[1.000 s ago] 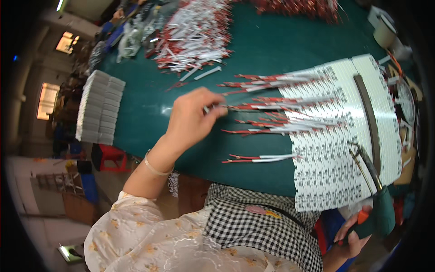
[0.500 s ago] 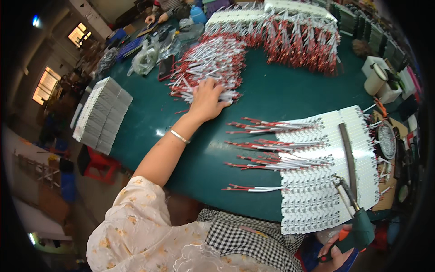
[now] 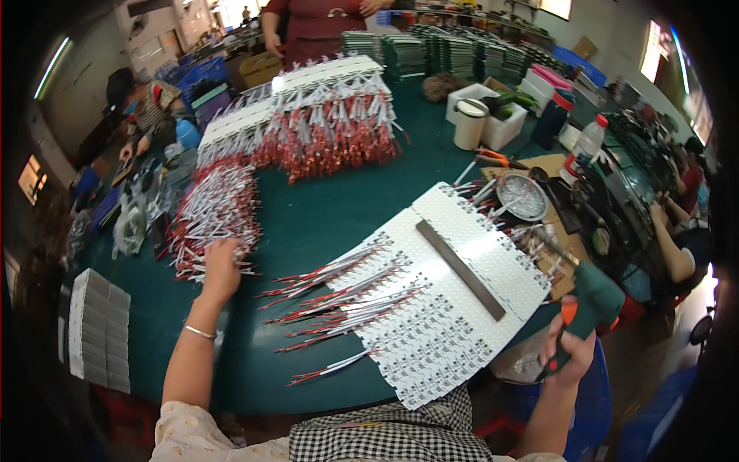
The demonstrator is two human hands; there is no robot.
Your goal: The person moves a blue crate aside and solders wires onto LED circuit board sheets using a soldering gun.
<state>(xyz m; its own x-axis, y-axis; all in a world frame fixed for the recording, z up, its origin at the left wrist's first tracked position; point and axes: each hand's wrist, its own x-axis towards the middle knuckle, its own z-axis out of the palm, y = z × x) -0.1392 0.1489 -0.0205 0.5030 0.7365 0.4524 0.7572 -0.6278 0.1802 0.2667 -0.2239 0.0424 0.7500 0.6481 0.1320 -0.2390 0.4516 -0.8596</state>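
Note:
My left hand (image 3: 222,271) reaches into the near edge of a loose pile of red-and-white wires (image 3: 214,204). Its fingers are bent down and drawn together on the wires, with the tips partly hidden. At the right, my right hand (image 3: 571,356) grips a dark green soldering gun (image 3: 597,296) with an orange trigger, its tip pointing up and left beside the white panel. That panel, a sheet of small white circuit boards (image 3: 443,323), lies in front of me. Several wire bundles (image 3: 358,296) stick out from its left side, and a dark flat bar (image 3: 459,269) rests across it.
Finished-looking panels with hanging wires (image 3: 327,115) stand at the back. A metal dish (image 3: 523,197) sits on cardboard at the right, near a bottle (image 3: 589,146) and a cream cup (image 3: 469,125). White stacked strips (image 3: 100,331) lie far left. Other people work around the table.
My view has swung to the right. The soldering gun has lifted off the panel, with its tip now beyond the right edge. My left hand's spread fingers have closed in at the wire pile.

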